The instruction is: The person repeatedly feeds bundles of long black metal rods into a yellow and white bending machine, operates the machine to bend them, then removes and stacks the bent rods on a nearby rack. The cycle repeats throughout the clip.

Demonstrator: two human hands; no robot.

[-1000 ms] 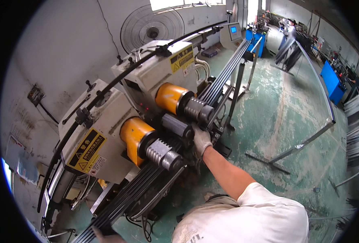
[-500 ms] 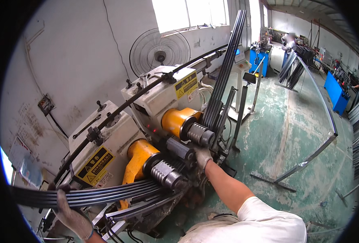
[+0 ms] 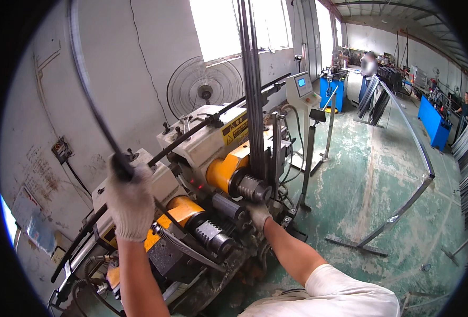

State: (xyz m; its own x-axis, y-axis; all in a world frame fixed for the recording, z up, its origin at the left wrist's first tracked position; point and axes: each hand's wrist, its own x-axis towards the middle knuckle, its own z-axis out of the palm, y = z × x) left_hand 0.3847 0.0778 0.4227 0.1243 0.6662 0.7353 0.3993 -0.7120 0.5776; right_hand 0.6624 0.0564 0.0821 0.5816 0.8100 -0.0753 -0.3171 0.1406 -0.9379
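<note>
My gloved left hand [image 3: 131,203] is raised in front of the machine, closed around a bundle of dark metal bars [image 3: 92,92] that rises steeply to the upper left. Low at the machine's middle, my gloved right hand [image 3: 258,215] rests beside a dark faceted block [image 3: 228,207]; its fingers are largely hidden. Another length of dark metal bars [image 3: 254,100] stands nearly upright by the far ribbed roller [image 3: 252,188]. Whether the two lengths join is hidden. The machine has a near ribbed roller [image 3: 213,238] too, and yellow arms [image 3: 227,174].
A dark rod [image 3: 191,128] runs across the white machine housings [image 3: 197,124]. Behind stand a wall fan [image 3: 205,90] and a control panel [image 3: 301,87]. To the right, a metal rack [image 3: 410,211] stands on the green floor, with a person [image 3: 369,66] farther back.
My left hand has swung up and right, lifting the bar bundle from nearly level to steep. The bars by the far roller now lean less to the right. My right hand stays near the block.
</note>
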